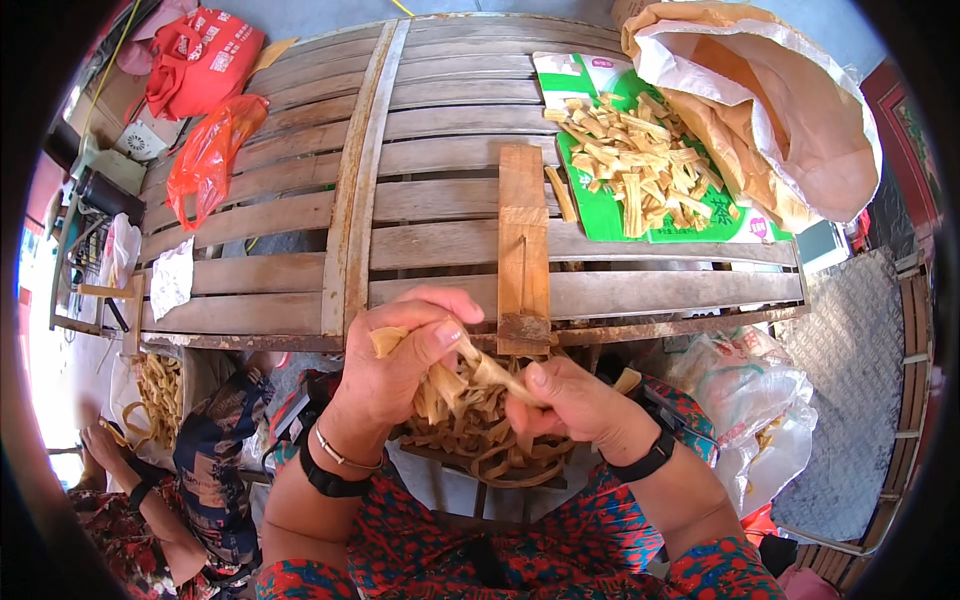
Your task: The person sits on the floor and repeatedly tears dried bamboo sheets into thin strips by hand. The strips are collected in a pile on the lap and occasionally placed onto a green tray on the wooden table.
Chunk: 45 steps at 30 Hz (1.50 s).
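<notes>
My left hand point(397, 367) grips a pale yellow, fibrous plant strip point(499, 375) near its upper end, with more folded strip ends showing at the palm. Lower on the right, my right hand point(574, 401) pinches the other end of that strip between thumb and fingers, and the piece stretches twisted between both hands. Beneath them, a heap of loose tan strips point(517, 450) lies over my lap, some long and curled. Just beyond my hands, a wooden block point(523, 255) with a groove or slit juts over the front edge of the slatted table point(442, 244).
On green printed cardboard point(592, 217) lies a pile of short cut pieces point(637, 157), beside an open paper sack point(787, 97). A red plastic bag point(214, 161) and red tote point(202, 60) are at far left. A person's hand point(105, 446) works near another strip heap point(161, 394).
</notes>
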Tool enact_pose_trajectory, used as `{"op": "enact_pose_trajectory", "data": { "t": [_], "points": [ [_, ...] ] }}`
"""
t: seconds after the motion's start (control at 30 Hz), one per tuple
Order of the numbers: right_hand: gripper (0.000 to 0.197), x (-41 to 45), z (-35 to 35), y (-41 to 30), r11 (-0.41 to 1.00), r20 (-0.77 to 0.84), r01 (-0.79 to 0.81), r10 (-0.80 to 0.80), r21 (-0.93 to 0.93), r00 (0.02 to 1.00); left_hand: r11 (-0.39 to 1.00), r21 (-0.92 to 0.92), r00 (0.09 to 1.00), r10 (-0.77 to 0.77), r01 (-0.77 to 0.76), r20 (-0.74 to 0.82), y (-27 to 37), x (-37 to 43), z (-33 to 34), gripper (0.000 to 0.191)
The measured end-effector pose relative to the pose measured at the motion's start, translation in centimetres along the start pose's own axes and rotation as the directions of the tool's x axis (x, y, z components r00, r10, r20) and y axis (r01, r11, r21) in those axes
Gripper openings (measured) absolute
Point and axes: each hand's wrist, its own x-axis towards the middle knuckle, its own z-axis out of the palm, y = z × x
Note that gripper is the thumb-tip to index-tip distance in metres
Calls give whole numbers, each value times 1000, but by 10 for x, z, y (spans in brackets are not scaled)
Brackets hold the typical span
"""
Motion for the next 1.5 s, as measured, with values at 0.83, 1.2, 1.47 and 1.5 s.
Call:
{"op": "enact_pose_trajectory", "data": {
  "t": [0.83,1.2,1.47,1.5],
  "points": [
    [11,41,-44,-6,342,-349,-87,-865,-936,360,915,170,885,-287,367,-366,-65,42,10,25],
    [10,26,3,-14,-35,300,513,-844,-858,445,665,255,696,-716,702,-47,-26,-1,32,19],
    [9,2,-5,-20,475,-184,499,-831,-725,524,952,-193,383,91,239,919,6,1,24,28],
    [11,5,-3,-19,613,-361,533,-783,-583,507,912,-283,478,115,298,871,13,4,17,31]
  ]
}}
